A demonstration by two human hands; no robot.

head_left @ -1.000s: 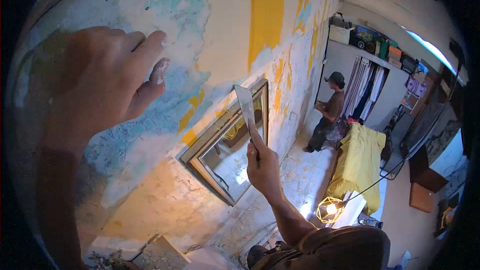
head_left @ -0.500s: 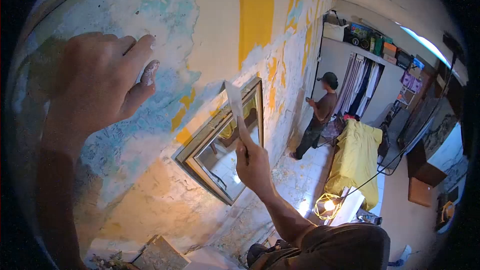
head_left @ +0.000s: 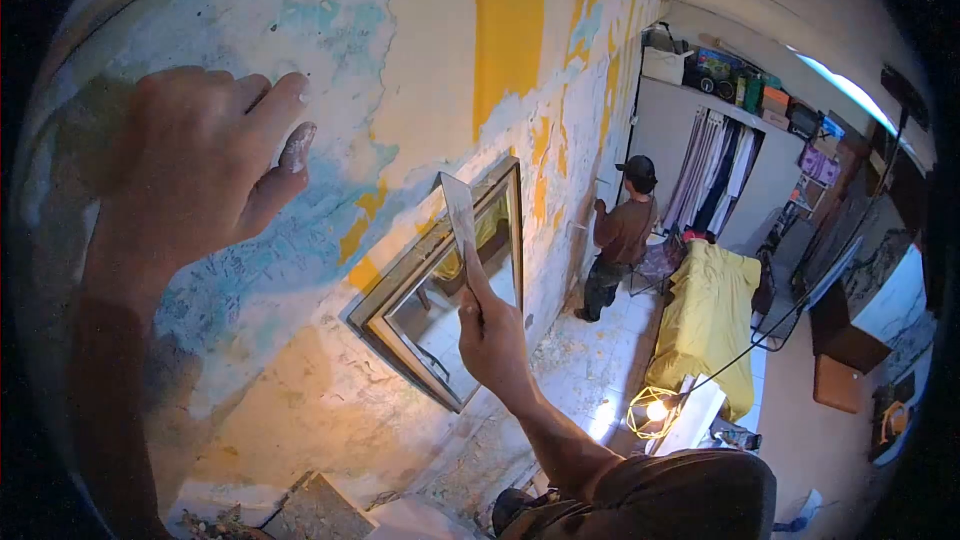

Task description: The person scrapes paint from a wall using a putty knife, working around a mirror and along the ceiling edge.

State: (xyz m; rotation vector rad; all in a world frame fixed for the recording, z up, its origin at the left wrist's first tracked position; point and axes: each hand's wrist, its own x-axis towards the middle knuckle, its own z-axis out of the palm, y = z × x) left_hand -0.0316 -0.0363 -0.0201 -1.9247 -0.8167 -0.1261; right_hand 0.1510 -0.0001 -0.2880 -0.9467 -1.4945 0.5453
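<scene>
My right hand [head_left: 492, 342] is wrapped round the handle of a putty knife [head_left: 460, 215]. Its flat, pale-smeared blade points up, the tip close to the wall just above the corner of a framed mirror [head_left: 450, 315]. Higher up on the left, my left hand [head_left: 205, 165] is against the patchy wall [head_left: 330, 90], fingers bent and the thumb standing apart from them. White dust coats that thumb, and nothing shows between it and the index finger. Blue, cream and yellow paint layers show around both hands, with ragged peeled edges.
A person [head_left: 625, 230] in a dark cap stands at the same wall further along. A lit caged bulb [head_left: 655, 412] hangs beside a yellow-covered piece of furniture [head_left: 708, 315]. Paint flakes lie on the tiled floor [head_left: 575, 350]. A curtained wardrobe [head_left: 665, 105] stands at the back.
My right hand and the putty knife have shifted slightly left and down. My left hand stays in place. The other person has turned to the wall, arms raised to it.
</scene>
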